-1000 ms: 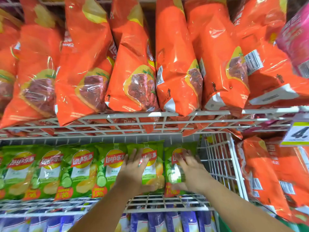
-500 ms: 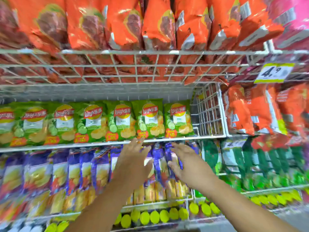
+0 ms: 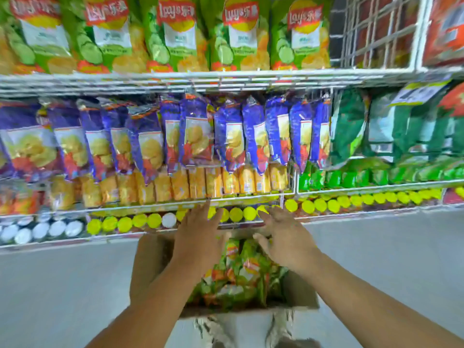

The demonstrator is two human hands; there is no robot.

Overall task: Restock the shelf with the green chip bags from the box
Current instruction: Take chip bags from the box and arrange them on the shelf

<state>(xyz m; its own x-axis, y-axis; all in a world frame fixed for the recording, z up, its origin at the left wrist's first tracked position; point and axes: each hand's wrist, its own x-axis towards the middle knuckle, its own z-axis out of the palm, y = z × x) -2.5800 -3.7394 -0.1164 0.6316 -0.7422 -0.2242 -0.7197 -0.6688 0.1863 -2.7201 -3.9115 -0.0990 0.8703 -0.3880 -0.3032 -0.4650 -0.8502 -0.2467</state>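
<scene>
The landmark is the open brown cardboard box (image 3: 150, 267) standing on the grey floor (image 3: 62, 285) in front of the white wire shelf rack (image 3: 226, 79).

Stock position: the loose green foil chip bags (image 3: 241, 280) lie piled inside the box, heaped at mixed angles. The frame is motion-blurred, so the long axis of any single bag cannot be told with confidence; the topmost bag appears to lie with its length running from the near wall of the box toward the rack.

Hand position: both hands hover above the far half of the box, fingers pointing toward the rack. The left hand (image 3: 198, 237) is over the box's left-centre; the right hand (image 3: 286, 237) is over its right-centre. Both have fingers spread and relaxed, and neither holds anything. The hands are apart, with the top of the pile visible in the gap between them.

Governing relation: the bags lie directly below and slightly nearer the person than the fingertips. Both hands are about equally near the pile, so a two-handed pick looks feasible.

Destination: the row of shelved green chip bags (image 3: 175, 33) stands upright on the rack tier well above the box.
</scene>
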